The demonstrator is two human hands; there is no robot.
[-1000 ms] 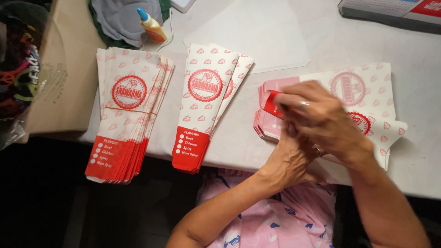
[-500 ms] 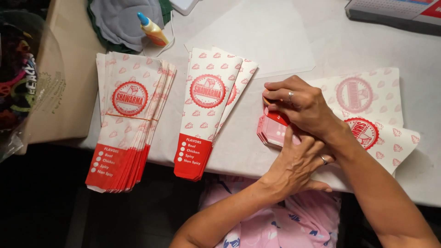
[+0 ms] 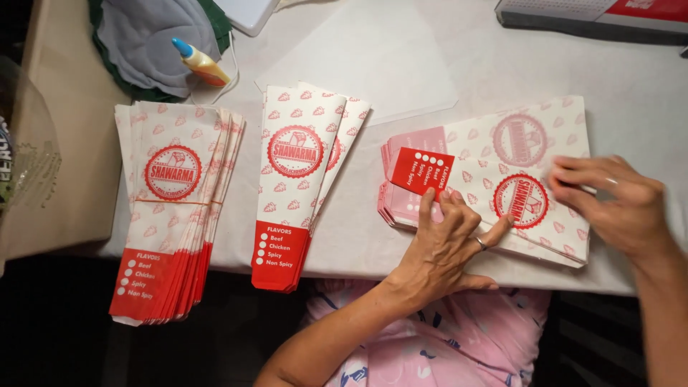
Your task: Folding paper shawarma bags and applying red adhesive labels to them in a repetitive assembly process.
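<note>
Left hand (image 3: 446,244): flat, fingers spread, pressing on the near left part of a stack of paper bags (image 3: 502,179); fingertips just below the folded red flap (image 3: 421,173) of the top bag. Nothing clenched, nothing gripped. Right hand (image 3: 609,204): loose, fingers extended, tips resting on the right side of the same stack beside a round red emblem; it grasps nothing.

The stack lies crosswise on the white table (image 3: 645,79), near its front edge, in front of the person.

Bag piles counted: 3. One under the hands; a middle pile (image 3: 301,179) lying lengthwise, few bags, fanned; a left pile (image 3: 172,208), thicker, its red ends hanging over the table edge. Each bag: white paper, small red pattern, one round red emblem, red band at one end.

Further back: 1 glue bottle (image 3: 201,63), yellow with blue cap, on grey cloth; 1 clear plastic sheet (image 3: 373,57); 1 long flat box (image 3: 595,18), grey and red, at the far right edge
</note>
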